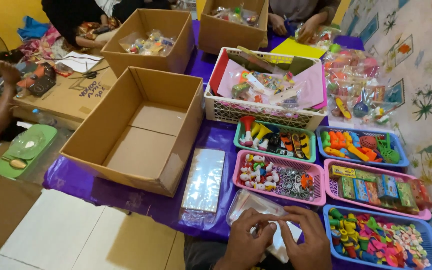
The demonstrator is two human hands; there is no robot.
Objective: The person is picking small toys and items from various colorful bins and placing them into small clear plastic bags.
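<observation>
Clear plastic bag [256,207] is being pinched by left hand [246,239] and right hand [303,237], fingers closed on it, over purple table cover [126,197] just beside empty cardboard box [141,130].

The bag [256,202] between the left hand [246,242] and right hand [303,240] is clear, glossy plastic. The stack of bags [203,182] shines too. The big box [136,127] is matt brown cardboard. The baskets [278,177] are smooth coloured plastic, on a glossy purple sheet [126,197].

Both hands low and together — left hand [246,243] and right hand [303,241] fingertips pinching.
</observation>
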